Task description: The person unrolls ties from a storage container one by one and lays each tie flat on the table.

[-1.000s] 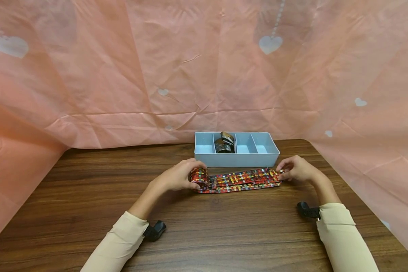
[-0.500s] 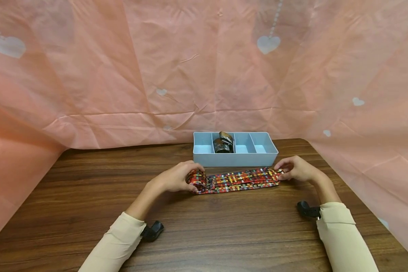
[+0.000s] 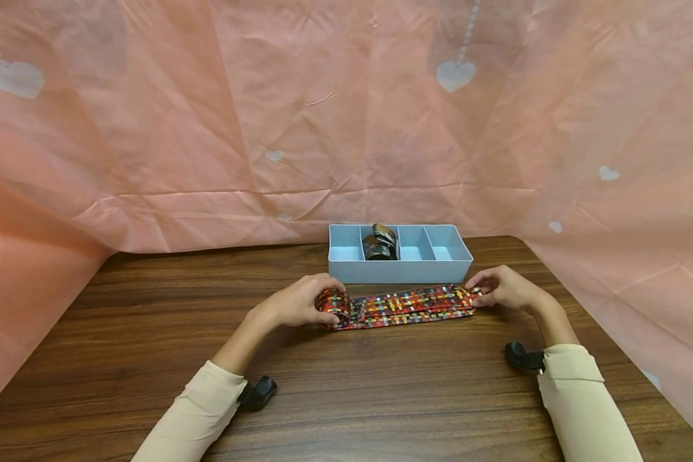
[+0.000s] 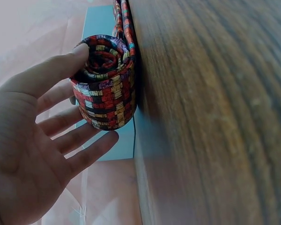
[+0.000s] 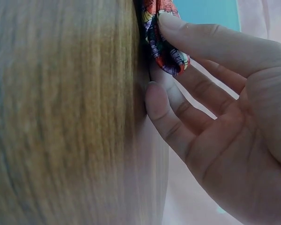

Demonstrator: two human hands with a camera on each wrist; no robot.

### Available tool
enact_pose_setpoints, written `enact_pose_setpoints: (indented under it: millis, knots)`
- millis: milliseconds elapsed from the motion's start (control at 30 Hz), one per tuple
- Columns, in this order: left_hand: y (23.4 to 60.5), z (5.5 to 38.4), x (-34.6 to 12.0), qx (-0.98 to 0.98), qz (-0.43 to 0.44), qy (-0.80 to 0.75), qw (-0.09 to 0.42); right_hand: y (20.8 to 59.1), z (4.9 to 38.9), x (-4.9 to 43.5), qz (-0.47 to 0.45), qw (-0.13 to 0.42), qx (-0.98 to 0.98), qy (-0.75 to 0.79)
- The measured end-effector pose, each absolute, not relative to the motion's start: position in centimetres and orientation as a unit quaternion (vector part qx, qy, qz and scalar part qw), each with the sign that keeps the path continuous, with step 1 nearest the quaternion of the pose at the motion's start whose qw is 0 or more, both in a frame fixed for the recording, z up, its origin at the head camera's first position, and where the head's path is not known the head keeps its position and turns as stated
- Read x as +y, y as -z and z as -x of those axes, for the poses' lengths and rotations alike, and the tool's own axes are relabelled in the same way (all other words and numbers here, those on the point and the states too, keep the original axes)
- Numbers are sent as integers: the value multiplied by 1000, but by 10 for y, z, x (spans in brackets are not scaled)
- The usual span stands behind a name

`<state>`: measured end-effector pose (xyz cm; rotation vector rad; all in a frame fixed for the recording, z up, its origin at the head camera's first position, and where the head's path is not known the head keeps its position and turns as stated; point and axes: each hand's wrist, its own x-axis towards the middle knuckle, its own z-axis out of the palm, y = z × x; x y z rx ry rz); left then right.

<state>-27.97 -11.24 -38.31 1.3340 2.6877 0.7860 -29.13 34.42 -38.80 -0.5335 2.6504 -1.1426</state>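
A red necktie with a multicoloured block pattern (image 3: 411, 304) lies folded lengthwise in layers on the table, and its left end is wound into a roll (image 4: 105, 101). My left hand (image 3: 299, 300) grips that roll between thumb and fingers; the left wrist view shows the thumb on the coil's upper edge and the fingers along its far side. At the other end, my right hand (image 3: 505, 287) pinches the folded tip of the tie (image 5: 171, 58) with the thumb on top. The lower fingers touch the tabletop in the right wrist view.
Just behind the tie stands a light blue box (image 3: 401, 272) with several compartments. Its second compartment from the left holds a dark brown, glossy rolled strip (image 3: 381, 244). Pink cloth (image 3: 346, 128) hangs around the back and sides of the wooden table (image 3: 375, 398).
The left hand and the roll have shifted slightly left over the last second, though the view moved a little too. The right hand stays at the tie's right end.
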Motion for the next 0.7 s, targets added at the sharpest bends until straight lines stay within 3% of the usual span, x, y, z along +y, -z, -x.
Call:
enact_pose_setpoints:
  millis: [700]
  knots:
    - [383,277,-114,870,-415,-264,27,390,293,344,174,109,901,382]
